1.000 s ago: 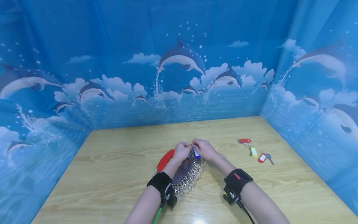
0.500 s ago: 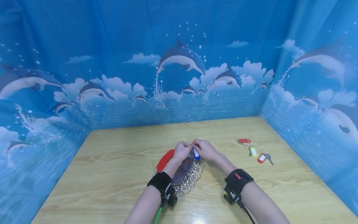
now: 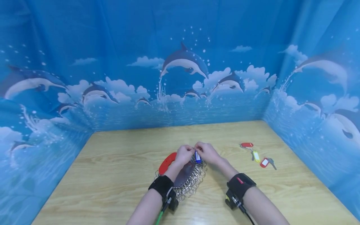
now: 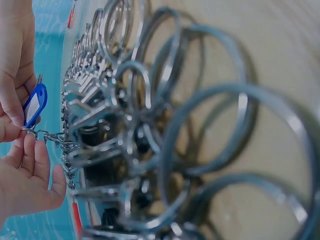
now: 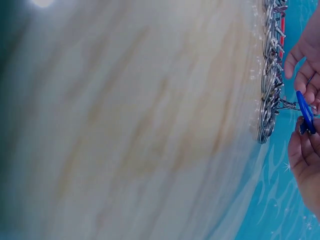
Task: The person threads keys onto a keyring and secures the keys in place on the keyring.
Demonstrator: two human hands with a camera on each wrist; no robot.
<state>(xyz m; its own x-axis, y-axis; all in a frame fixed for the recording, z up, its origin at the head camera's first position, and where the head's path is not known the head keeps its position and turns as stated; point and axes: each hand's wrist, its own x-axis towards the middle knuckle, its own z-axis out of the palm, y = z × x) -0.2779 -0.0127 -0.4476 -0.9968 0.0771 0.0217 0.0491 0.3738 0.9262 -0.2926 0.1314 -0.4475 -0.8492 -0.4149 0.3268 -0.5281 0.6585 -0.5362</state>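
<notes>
In the head view my left hand (image 3: 184,155) and right hand (image 3: 207,153) meet over a round, dark-centred holder (image 3: 184,175) fringed with metal rings (image 3: 191,184). Between the hands hangs a blue key tag (image 3: 198,157) with a white label. My left fingertips pinch a small key ring (image 4: 29,131), linked by a short chain and clasp (image 4: 52,137) to the ring fringe. The right thumb and fingers (image 5: 306,145) pinch the tag at its ring end. A sliver of silver metal shows behind the tag in the left wrist view. The hands partly hide the holder.
A red oval piece (image 3: 166,163) lies at the holder's left side. On the right of the wooden table (image 3: 121,175) lie a red key tag (image 3: 247,144), a yellow key tag (image 3: 256,156) and another red tag (image 3: 264,162) with a key. A dolphin-print curtain (image 3: 180,112) borders the table.
The head view has shifted slightly, so everything sits a little lower in it. Both hands stay at the blue key tag, with only slight finger movement.
</notes>
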